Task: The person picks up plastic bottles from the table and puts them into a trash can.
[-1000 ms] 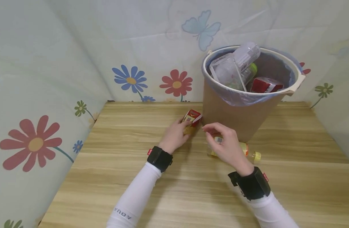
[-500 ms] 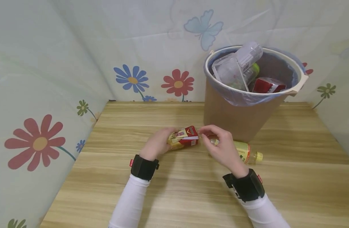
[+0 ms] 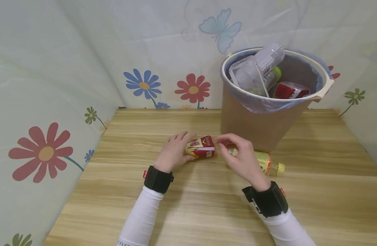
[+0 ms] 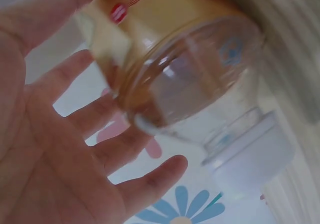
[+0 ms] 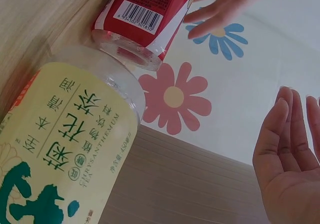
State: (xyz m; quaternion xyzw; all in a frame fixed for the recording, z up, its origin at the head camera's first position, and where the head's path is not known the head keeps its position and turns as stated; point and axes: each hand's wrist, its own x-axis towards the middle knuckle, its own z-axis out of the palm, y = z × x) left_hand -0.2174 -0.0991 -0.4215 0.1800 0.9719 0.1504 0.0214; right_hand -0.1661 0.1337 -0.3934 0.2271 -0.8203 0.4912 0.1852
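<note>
A red and gold drink bottle (image 3: 203, 147) lies on its side on the table, its base toward the right. My left hand (image 3: 171, 152) is at its left end, thumb and fingertips beside it. In the left wrist view the palm is turned to the bottle (image 4: 185, 33), fingers spread and not curled round it; the white cap (image 4: 252, 151) shows. Past the bottle's base, my right hand (image 3: 244, 158) hovers with loosely bent fingers and nothing in them. Partly hidden behind that hand lies a yellow-labelled chrysanthemum tea bottle (image 3: 263, 160), its label (image 5: 75, 134) readable in the right wrist view.
At the back right stands a brown bin (image 3: 253, 119) lined with a bluish bag. Clear plastic containers (image 3: 246, 75) and a red-labelled item (image 3: 288, 90) lie inside it. A flower-printed sheet (image 3: 163, 41) hangs round the wooden table (image 3: 200, 212).
The red and gold bottle came away from the bin, toward me, and turned with its base to the right. My left hand has since spread its fingers beside it. The right hand barely moved.
</note>
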